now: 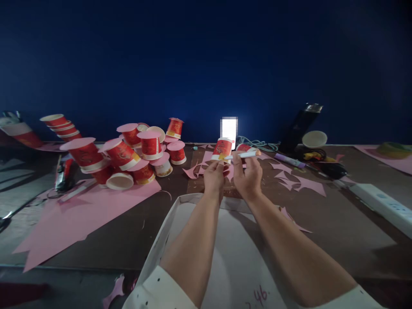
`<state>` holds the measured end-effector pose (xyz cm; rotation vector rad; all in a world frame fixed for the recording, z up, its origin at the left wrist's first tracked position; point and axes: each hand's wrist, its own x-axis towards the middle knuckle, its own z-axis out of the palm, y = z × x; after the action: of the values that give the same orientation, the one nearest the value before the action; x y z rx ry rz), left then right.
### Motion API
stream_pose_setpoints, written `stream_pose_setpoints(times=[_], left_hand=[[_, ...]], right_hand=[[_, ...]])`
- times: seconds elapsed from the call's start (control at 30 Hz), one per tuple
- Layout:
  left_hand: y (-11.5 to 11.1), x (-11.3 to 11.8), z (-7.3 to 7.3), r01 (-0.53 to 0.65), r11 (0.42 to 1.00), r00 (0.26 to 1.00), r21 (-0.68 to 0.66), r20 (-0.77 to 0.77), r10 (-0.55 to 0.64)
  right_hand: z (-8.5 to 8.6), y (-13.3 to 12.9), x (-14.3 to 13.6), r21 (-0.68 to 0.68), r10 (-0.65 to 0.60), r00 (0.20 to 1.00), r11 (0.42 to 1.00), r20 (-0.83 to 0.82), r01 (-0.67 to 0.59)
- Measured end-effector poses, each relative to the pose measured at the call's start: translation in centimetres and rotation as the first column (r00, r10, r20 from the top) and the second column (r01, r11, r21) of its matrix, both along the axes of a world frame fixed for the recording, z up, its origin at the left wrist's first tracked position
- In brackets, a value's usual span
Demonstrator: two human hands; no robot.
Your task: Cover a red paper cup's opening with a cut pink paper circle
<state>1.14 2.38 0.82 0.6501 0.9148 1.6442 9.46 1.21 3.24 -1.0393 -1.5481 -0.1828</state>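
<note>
Pinched at its rim by my left hand (213, 177) is a red paper cup (222, 148) with gold print, its wide end facing down. My right hand (248, 176) grips a slim white marker pen (243, 155) with an orange end. The pen lies nearly level, and its left tip is at the cup's lower edge; whether it touches I cannot tell. Behind my right hand another red cup (246, 148) is partly hidden. Pink paper scraps (230, 171) lie around both hands. Below my forearms is a shallow white box lid (231, 240).
Red cups topped with pink discs (150, 145) cluster at the left, beside stacked cups (62, 126) and pink sheets (96, 210). A lit phone (228, 128) stands behind. At right are a black bottle (298, 126), a purple marker (289, 160) and a white power strip (383, 206).
</note>
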Motion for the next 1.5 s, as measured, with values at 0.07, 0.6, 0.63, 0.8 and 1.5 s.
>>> stream_pose_setpoints(times=[0.07,0.6,0.63,0.8,1.5], left_hand=[[0.02,-0.02,0.02,-0.007,1.000,1.000,-0.006,0.005,0.007],[-0.09,-0.07,-0.01,-0.032,0.999,1.000,-0.018,-0.001,0.031],[-0.09,-0.06,0.00,-0.034,0.999,0.999,-0.020,-0.004,0.034],[-0.06,-0.02,-0.01,-0.039,0.999,0.999,-0.015,-0.024,0.039],[-0.25,-0.08,0.28,-0.021,1.000,0.997,-0.010,-0.078,0.020]], right_hand=[[0.09,-0.05,-0.03,-0.006,0.005,1.000,1.000,-0.003,-0.005],[0.24,0.00,0.11,-0.040,-0.046,0.999,0.998,0.010,0.046],[0.25,-0.01,0.11,-0.040,-0.040,0.999,0.998,0.011,0.041],[0.36,-0.03,0.17,-0.035,0.016,1.000,0.999,0.018,-0.015],[0.41,-0.07,0.21,-0.006,-0.015,1.000,1.000,0.017,0.015]])
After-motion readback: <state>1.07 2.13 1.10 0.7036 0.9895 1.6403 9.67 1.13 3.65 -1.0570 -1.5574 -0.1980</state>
